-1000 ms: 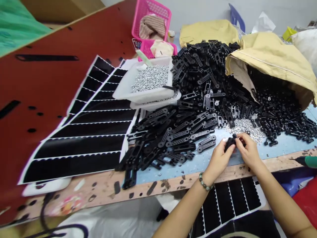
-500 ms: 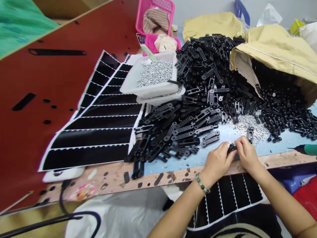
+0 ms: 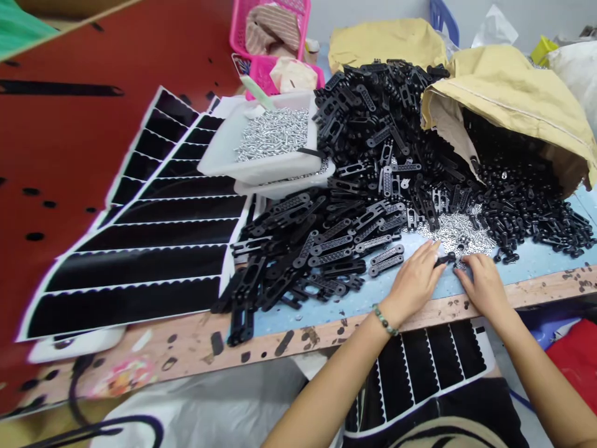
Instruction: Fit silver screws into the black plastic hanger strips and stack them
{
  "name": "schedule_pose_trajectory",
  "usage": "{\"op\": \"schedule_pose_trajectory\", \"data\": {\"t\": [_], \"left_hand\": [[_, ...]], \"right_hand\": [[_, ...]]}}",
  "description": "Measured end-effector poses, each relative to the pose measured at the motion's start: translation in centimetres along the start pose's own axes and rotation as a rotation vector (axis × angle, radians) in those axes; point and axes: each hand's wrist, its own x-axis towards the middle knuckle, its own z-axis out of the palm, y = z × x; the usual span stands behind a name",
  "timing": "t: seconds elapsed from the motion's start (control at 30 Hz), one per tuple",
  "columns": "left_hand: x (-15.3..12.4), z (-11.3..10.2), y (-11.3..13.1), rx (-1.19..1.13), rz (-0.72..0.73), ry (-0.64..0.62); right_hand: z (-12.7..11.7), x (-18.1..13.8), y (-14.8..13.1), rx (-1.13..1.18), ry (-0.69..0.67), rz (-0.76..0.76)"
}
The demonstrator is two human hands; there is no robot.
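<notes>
My left hand [image 3: 414, 281], a bead bracelet [image 3: 385, 320] on its wrist, lies low on the blue tabletop [image 3: 536, 264] and pinches a small black plastic part [image 3: 446, 257] at its fingertips. My right hand [image 3: 485, 287] rests just to the right. Its fingers are drawn together at the near edge of a loose heap of silver screws [image 3: 459, 227], and what they pinch is too small to see. Flat black perforated strips [image 3: 336, 249] lie in a spread just left of my left hand.
A tan sack [image 3: 513, 93] spills small black parts [image 3: 532, 199] at the right. Black link pieces [image 3: 373, 118] are heaped behind. White trays of screws [image 3: 273, 140], black scalloped adhesive sheets [image 3: 149, 249], a pink basket [image 3: 270, 31] and a red board [image 3: 69, 155] are on the left.
My hands, joined on the black part near the table edge, have separated and moved forward; the right fingers now reach the screw heap. The view has shifted slightly right.
</notes>
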Motion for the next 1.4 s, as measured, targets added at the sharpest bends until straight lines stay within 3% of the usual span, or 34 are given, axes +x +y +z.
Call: {"op": "schedule_pose_trajectory", "data": {"t": [0.1,0.2,0.4,0.6,0.73,0.9,1.03,1.13,1.2,1.4], "left_hand": [[0.3,0.9,-0.4,0.067,0.06,-0.085],[-1.2,0.3,-0.7,0.04,0.056,-0.111],[-4.2,-2.5,-0.5,-0.075,-0.142,0.103],[-4.8,-2.9,-1.3,-0.081,-0.299,0.191],[-4.8,-3.2,-1.8,-0.019,-0.232,0.194],[-5.0,-3.8,-2.1,0.081,-0.155,0.206],[-5.1,-3.7,-2.1,0.118,-0.103,0.156],[-4.9,-3.3,-1.9,0.137,-0.062,0.099],[-4.6,-3.0,-1.7,0.17,-0.032,0.037],[-3.7,-3.3,-1.5,0.28,0.076,-0.158]], "right_hand": [[1.0,0.3,-0.9,0.033,-0.037,-0.046],[1.3,0.0,-1.8,0.111,-0.082,-0.135],[1.5,0.1,-2.8,0.074,-0.045,-0.115],[2.7,1.8,-4.4,-0.02,-0.078,-0.167],[2.8,1.8,-4.9,0.025,-0.101,-0.226],[2.8,2.1,-5.2,0.001,-0.055,-0.186],[2.7,2.0,-5.5,0.052,-0.117,-0.257],[2.0,1.1,-4.9,0.173,-0.042,-0.202],[1.5,0.5,-4.4,0.226,-0.013,-0.204],[1.5,-0.3,-4.5,0.216,-0.088,-0.308]]}}
